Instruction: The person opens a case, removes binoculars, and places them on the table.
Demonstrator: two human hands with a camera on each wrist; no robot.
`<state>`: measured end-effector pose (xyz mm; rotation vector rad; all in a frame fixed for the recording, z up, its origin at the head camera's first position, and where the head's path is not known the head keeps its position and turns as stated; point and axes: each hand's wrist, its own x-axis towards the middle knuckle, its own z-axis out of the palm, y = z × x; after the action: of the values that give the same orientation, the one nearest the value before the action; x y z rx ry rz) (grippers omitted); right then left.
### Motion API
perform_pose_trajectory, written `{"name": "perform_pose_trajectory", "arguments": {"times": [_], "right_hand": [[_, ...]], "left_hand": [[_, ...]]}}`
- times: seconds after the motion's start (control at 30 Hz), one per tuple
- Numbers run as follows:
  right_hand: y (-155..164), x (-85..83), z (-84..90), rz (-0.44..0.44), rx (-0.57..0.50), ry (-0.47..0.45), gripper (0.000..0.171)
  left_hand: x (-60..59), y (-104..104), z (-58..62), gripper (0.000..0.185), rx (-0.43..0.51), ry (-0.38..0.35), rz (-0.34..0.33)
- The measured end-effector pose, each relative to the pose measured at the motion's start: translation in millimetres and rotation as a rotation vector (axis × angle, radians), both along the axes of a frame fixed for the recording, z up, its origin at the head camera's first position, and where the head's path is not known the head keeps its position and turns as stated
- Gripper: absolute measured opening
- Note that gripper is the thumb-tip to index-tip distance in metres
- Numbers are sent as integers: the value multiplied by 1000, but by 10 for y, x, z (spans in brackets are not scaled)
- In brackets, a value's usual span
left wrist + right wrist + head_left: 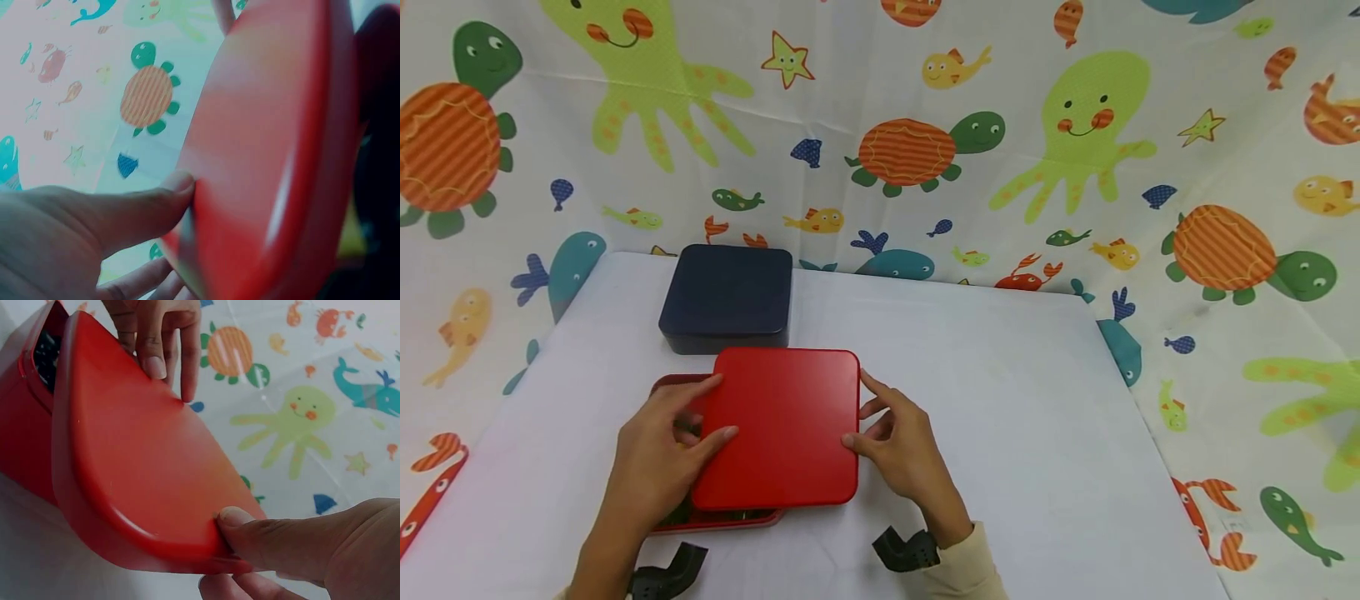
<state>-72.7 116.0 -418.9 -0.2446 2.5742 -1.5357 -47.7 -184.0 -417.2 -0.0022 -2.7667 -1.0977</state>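
Observation:
A red lid (782, 429) with rounded corners is between the two hands, set over to the right of the red box (722, 523) below it. Its left part overlaps the box, whose left side stays uncovered. My left hand (658, 446) pinches the lid's left edge, thumb on top and fingers at the rim. On the opposite edge, my right hand (898, 442) pinches the lid, its thumb (275, 540) on the top face and fingertips beneath. Inside the box, dark contents (47, 359) show only in part; I cannot tell what they are.
Directly behind the lid stands a closed navy box (727, 292) on the white table (1000, 442). A cloth printed with sea animals (880, 92) hangs behind the table and along its sides. Black wrist mounts (906, 550) sit on both forearms.

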Motion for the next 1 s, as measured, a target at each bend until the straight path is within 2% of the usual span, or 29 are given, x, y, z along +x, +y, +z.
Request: {"name": "perform_pose_trajectory", "arguments": {"times": [0.13, 0.23, 0.47, 0.67, 1.0], "right_hand": [[120, 15, -17, -29, -8, -3, 81], [210, 26, -27, -56, -15, -16, 80], [430, 50, -68, -119, -15, -35, 77], [608, 73, -93, -169, -1, -39, 73], [895, 152, -84, -258, 26, -66, 68]], "left_hand": [[-12, 147, -37, 77, 17, 81, -11], [-23, 262, -67, 75, 22, 106, -13], [-62, 533, -97, 74, 59, 35, -3], [-87, 769, -122, 72, 70, 5, -3], [-122, 1165, -167, 71, 96, -4, -22]]}}
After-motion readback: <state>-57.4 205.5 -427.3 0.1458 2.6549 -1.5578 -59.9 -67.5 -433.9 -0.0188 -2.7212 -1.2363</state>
